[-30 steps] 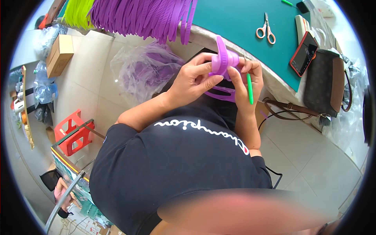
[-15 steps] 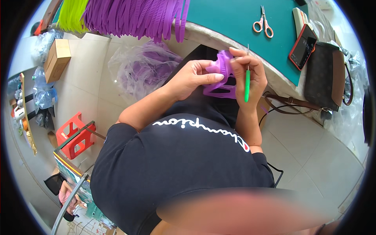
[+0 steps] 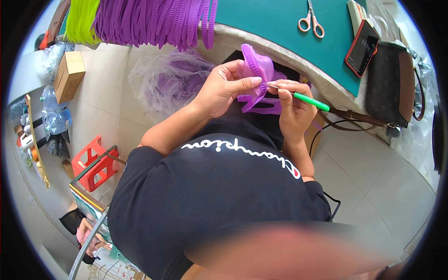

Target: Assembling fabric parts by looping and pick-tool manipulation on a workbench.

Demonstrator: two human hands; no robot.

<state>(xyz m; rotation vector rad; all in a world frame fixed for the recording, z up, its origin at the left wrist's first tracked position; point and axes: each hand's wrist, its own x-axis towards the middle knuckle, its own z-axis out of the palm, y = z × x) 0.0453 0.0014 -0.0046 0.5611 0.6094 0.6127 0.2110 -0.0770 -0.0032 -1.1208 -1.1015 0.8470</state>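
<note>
A purple, rubbery moulded piece [image 3: 255, 63] with a ridged edge is held up in front of my body. My left hand [image 3: 219, 91] pinches it between thumb and fingers. Closed around a slim green-handled tool [image 3: 311, 101] is my right hand [image 3: 297, 108]. The tool's thin metal tip points left and meets the piece's ridged edge near my left thumb; its exact shape is too small to tell. Another purple part with openings [image 3: 263, 107] shows just below the piece, over my dark clothing; whether the two are joined I cannot tell.
Purple ridged straps [image 3: 158, 21] and lime-green ones [image 3: 81, 23] hang over the table edge. On the green table top [image 3: 261, 21] lie scissors [image 3: 311, 23] and a phone [image 3: 362, 48]. A brown bag [image 3: 387, 86] sits at right. Below is a clear plastic bag [image 3: 154, 84] of purple pieces.
The tool has swung from upright to nearly level, its tip now at the purple piece. My left hand has turned the piece so its ridged edge stands up, and the right hand has lowered.
</note>
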